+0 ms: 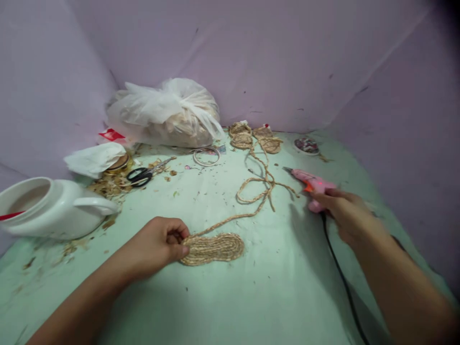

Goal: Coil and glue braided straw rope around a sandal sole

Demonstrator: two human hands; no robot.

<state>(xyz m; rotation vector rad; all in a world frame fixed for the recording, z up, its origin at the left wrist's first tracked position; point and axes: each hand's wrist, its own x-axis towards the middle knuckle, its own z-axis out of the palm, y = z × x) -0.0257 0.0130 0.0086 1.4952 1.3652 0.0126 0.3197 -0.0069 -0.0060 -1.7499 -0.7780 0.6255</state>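
My left hand [158,245] pinches the left end of a small flat sole-shaped mat of braided straw rope [212,248] lying on the pale green table [258,297]. A loose tail of the braided rope [257,191] runs from the mat up to the back of the table. My right hand [343,211] is closed round the handle of a pink glue gun [312,184], which rests on the table with its nozzle pointing left. Its black cord [341,278] trails toward me.
At the back lie more straw coils [255,136], a tied plastic bag [165,115], a ring [206,155], black scissors [142,176] and straw scraps. A white jug [50,206] lies on its side at the left. Lilac cloth walls [287,57] enclose the table.
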